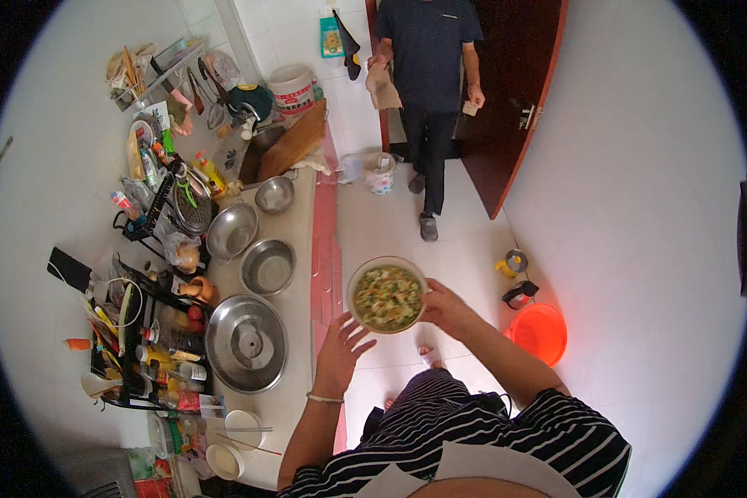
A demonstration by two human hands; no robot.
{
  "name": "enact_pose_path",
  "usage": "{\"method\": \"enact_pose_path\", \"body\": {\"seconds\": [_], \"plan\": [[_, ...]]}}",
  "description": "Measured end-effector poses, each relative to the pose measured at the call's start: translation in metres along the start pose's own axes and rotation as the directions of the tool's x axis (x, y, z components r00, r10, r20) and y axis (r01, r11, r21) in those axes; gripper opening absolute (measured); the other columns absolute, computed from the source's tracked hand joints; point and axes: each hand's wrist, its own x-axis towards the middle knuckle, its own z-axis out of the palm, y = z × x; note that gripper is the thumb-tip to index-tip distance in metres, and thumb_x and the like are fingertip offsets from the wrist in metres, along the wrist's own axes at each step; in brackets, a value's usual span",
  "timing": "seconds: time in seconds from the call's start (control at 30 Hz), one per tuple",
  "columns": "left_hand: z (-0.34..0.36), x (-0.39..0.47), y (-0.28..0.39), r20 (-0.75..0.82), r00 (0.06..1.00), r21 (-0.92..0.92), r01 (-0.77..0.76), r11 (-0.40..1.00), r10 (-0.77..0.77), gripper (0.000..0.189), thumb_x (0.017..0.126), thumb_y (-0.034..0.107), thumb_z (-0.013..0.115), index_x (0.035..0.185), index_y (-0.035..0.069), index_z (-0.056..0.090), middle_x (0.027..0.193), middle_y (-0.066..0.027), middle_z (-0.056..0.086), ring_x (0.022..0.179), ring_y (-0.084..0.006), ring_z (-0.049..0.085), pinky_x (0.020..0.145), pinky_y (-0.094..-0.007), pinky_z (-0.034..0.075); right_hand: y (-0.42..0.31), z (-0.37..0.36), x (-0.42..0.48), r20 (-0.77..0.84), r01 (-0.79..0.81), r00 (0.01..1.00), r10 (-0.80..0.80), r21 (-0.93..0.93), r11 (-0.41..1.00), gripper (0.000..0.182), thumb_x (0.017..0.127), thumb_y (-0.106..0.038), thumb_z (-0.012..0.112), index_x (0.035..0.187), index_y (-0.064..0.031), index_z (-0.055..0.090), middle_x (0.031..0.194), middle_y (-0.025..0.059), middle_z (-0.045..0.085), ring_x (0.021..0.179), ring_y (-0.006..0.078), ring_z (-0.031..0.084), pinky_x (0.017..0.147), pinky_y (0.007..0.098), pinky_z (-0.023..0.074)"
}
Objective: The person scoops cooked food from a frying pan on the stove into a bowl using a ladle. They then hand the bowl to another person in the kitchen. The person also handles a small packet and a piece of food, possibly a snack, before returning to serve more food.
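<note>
A glass bowl (350, 297) of chopped mixed vegetables (388, 296) is held out in front of me, above the floor. My right hand (446, 309) grips its right side, thumb at the rim. With fingers spread, my left hand (339, 355) is close by the bowl's lower left edge; I cannot tell whether the fingertips touch it. To the left, on the counter (302, 348), stand a wide steel basin (246, 373) and smaller steel bowls, among them a deep one (267, 267), a tilted one (232, 231) and a small one (275, 194).
A person (432, 75) walks in by the open brown door (510, 93), holding a brownish sheet. An orange-red bucket (538, 335), a kettle (520, 295) and a yellow-handled jug (514, 264) stand on the right floor. Chopsticks (249, 429) rest across a white bowl (244, 441). A cutting board (294, 140) leans over the sink.
</note>
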Motion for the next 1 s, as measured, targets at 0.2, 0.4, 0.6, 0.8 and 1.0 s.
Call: {"method": "enact_pose_path", "body": {"seconds": [0.2,0.4,0.6,0.8,1.0], "plan": [[0.019,0.126,0.026,-0.072,0.982,0.236,-0.152,0.960,0.173,0.048,0.098,0.034,0.056,0.133,0.003,0.047,0.124,-0.0147,0.053,0.111,-0.0271,0.055,0.089,-0.0405,0.051,-0.065,-0.070,0.010,-0.058,0.085,0.995,-0.086,-0.025,0.996,0.059,0.085,-0.011,0.057,0.139,0.0011,0.037,0.129,0.0144,0.055,0.118,0.0252,0.058,0.102,0.0410,0.0485],[0.066,0.284,0.097,-0.052,0.889,0.514,-0.367,0.776,0.455,0.049,0.090,0.029,0.069,0.130,0.008,0.050,0.126,-0.0060,0.055,0.113,-0.0187,0.053,0.087,-0.0342,0.048,-0.114,-0.124,0.019,-0.091,0.115,0.989,-0.117,-0.035,0.993,0.061,0.085,-0.016,0.063,0.139,-0.0025,0.038,0.120,0.0145,0.060,0.108,0.0248,0.062,0.094,0.0407,0.0505],[0.094,0.425,0.161,-0.091,0.592,0.810,-0.424,0.406,0.800,0.087,0.071,0.030,0.084,0.138,0.002,0.037,0.132,-0.0184,0.045,0.122,-0.0331,0.046,0.102,-0.0411,0.041,-0.143,-0.165,0.026,-0.119,0.114,0.986,-0.117,-0.035,0.993,0.063,0.083,-0.016,0.061,0.140,-0.0010,0.037,0.123,0.0159,0.060,0.111,0.0258,0.062,0.095,0.0408,0.0506],[0.078,0.472,0.206,-0.200,0.494,0.902,-0.244,0.356,0.846,0.122,0.062,0.037,0.088,0.152,0.000,0.014,0.152,-0.0261,0.024,0.141,-0.0407,0.024,0.115,-0.0461,0.026,-0.159,-0.185,0.037,-0.152,0.123,0.981,-0.119,0.019,0.992,0.064,0.081,-0.012,0.059,0.140,-0.0003,0.039,0.126,0.0178,0.059,0.112,0.0259,0.062,0.095,0.0410,0.0512],[0.036,0.516,0.236,-0.247,0.568,0.693,-0.462,0.553,0.785,0.111,0.067,0.028,0.084,0.146,-0.002,0.012,0.136,-0.0222,0.043,0.122,-0.0318,0.046,0.101,-0.0394,0.039,-0.159,-0.187,0.048,-0.086,0.143,0.987,-0.135,0.092,0.985,0.060,0.080,-0.007,0.060,0.137,-0.0006,0.043,0.120,0.0165,0.063,0.106,0.0237,0.064,0.092,0.0375,0.0529]]}}
